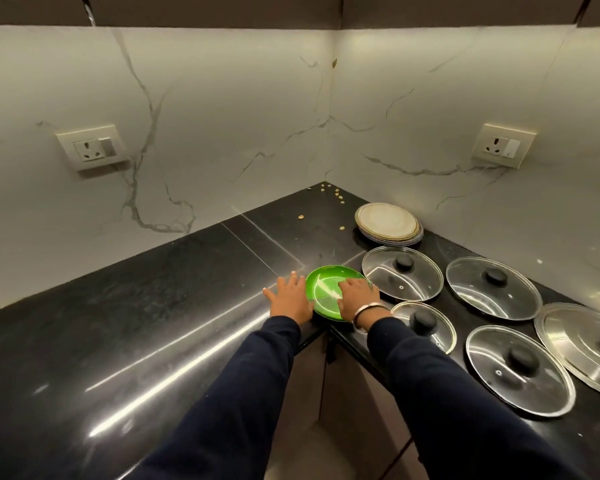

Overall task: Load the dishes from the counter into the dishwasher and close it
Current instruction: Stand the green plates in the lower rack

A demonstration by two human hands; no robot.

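A shiny green plate [323, 289] lies flat on the black counter [153, 323] near its inner corner edge. My right hand [357, 296] rests flat on top of the plate's right side, fingers spread; a metal bangle circles that wrist. My left hand [290, 294] lies flat on the counter against the plate's left rim, fingers apart. A stack of pale plates [388, 223] sits further back by the right wall. No dishwasher is in view.
Several glass lids with black knobs [402, 271] [492, 287] [520, 368] [426, 323] and a steel lid [582, 344] cover the right counter. Small crumbs [336, 195] lie in the back corner. Wall sockets [92, 147] [503, 145] sit on both marble walls.
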